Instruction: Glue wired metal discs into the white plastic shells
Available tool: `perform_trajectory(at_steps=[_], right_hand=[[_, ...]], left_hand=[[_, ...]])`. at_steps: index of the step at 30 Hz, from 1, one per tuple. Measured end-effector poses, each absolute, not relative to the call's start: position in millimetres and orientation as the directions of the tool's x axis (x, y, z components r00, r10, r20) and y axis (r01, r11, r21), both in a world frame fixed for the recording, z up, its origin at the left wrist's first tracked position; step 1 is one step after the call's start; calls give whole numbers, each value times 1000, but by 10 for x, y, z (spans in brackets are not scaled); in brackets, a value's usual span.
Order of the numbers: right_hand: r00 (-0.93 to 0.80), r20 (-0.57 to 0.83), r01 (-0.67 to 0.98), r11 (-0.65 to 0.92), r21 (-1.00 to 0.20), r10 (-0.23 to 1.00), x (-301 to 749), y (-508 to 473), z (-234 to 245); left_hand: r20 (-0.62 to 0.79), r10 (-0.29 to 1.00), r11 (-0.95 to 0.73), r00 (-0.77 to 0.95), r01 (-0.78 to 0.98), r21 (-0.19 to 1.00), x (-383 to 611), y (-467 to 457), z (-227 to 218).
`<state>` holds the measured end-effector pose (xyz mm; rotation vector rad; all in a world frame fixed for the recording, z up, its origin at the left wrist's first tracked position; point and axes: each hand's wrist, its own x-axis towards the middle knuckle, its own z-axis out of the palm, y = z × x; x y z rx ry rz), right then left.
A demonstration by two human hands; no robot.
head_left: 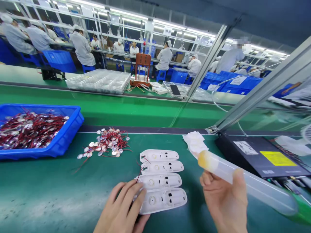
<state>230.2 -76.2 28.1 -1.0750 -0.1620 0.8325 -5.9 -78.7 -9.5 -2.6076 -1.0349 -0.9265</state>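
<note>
While four white shells (161, 185) are lined up side by side on the green desk (48, 187), a translucent tube (262, 186) with a yellowish end is held to their right, apart from them, in the right hand (224, 199), its fingers closed around it. By the left hand (123, 207), fingers curled and slightly spread, the left ends of the nearer shells are touched; whether anything is pinched cannot be told. The shells, it seems, are being steadied; for the tube to be used on them, its end would need to be brought over. Red-wired discs (109, 142) are heaped farther left.
</note>
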Motion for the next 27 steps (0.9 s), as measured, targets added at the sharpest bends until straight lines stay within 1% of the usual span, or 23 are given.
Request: perform_trajectory(at_steps=[2,4,6,7,9,13,15,16,19,21,23,25,27], right_hand=[[623,-417,-651,144,-745,661,2419,-725,328],[587,-537,-730,109,-675,606,2534,-688,320],[603,-576,-741,119,-661,552,2631,-639,278],[607,-591,-744,119,-658,530,2668,-610,255],[605,-608,-748,104,-656,515,2716,-557,217],[578,-620,-741,24,-671,531,2733,-501,196],[563,-633,-730,-39,-682,532,2735,-492,189],[560,-632,-719,-66,-692,536,2740,-488,179],[566,-585,-654,-116,-748,581,2775,-476,121],[563,-529,-589,-141,-796,635,2808,-478,76],[561,-457,-499,-158,-852,690,2844,-495,53],[583,-351,-369,-145,-918,733,2882,-524,64],[617,-222,-211,-113,-971,755,2918,-556,106]], left_hand=[[616,537,-741,576,671,17,-83,-742,-101],[611,503,-747,611,663,-49,-113,-712,-103],[615,463,-749,638,653,-114,-142,-711,-114],[617,456,-749,641,651,-124,-154,-720,-123],[625,474,-754,621,652,-76,-179,-741,-142],[661,535,-764,526,635,113,-292,-648,-117],[607,613,-723,505,668,176,-397,-496,-65],[557,654,-697,513,695,178,-454,-403,-36],[406,753,-600,518,793,102,-596,-129,27],[319,824,-506,468,861,44,-646,-6,27],[266,881,-408,390,913,15,-674,59,-15],[249,905,-369,344,928,59,-703,93,-88],[241,902,-401,358,902,162,-742,126,-166]])
